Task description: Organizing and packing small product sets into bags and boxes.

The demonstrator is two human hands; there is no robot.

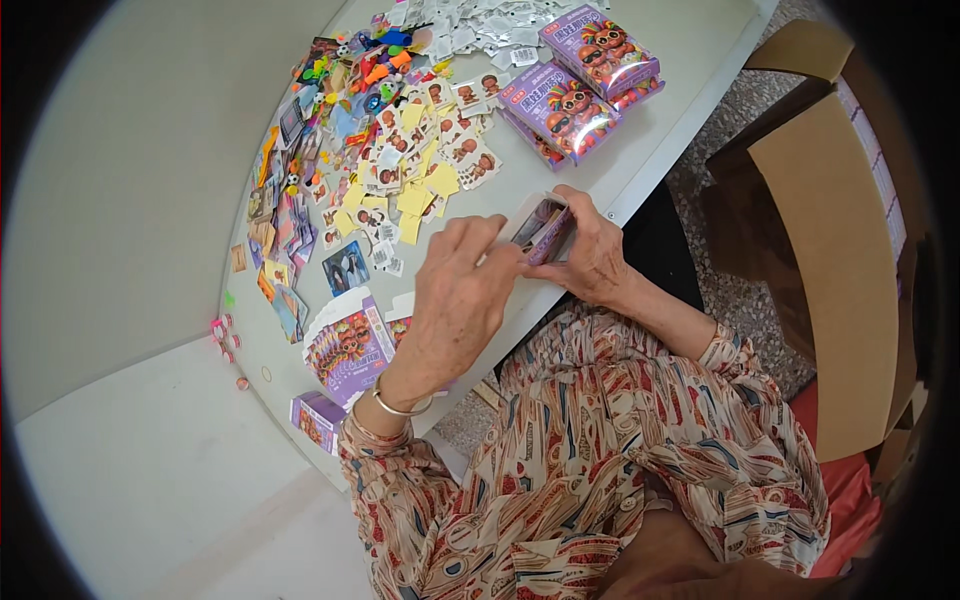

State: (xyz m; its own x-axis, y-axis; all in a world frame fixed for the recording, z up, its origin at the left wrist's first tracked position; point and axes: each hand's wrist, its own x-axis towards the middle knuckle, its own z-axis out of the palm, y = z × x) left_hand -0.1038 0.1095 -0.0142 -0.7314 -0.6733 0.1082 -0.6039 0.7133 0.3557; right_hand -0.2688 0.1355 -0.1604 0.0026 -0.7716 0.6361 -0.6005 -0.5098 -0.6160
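Observation:
A small purple box point(552, 236) with its top end open is held near the table's front edge. My right hand point(592, 252) is wrapped round its right side, thumb below and fingers above. Flat contents show inside the box's mouth, but I cannot make out what they are. My left hand point(462, 290), with a bangle at the wrist, has its fingers curled together against the box's white flap. Whatever lies between those fingers is hidden. Beneath my left forearm lies a fanned stack of flat purple cartons point(352, 345), partly covered.
Finished-looking purple boxes point(575, 110) are stacked at the far right of the table. Yellow cards and sticker sheets point(415, 180), small colourful toys point(375, 75) and silvery packets point(475, 30) are heaped beyond my hands. A large open cardboard box point(830, 250) stands at the right.

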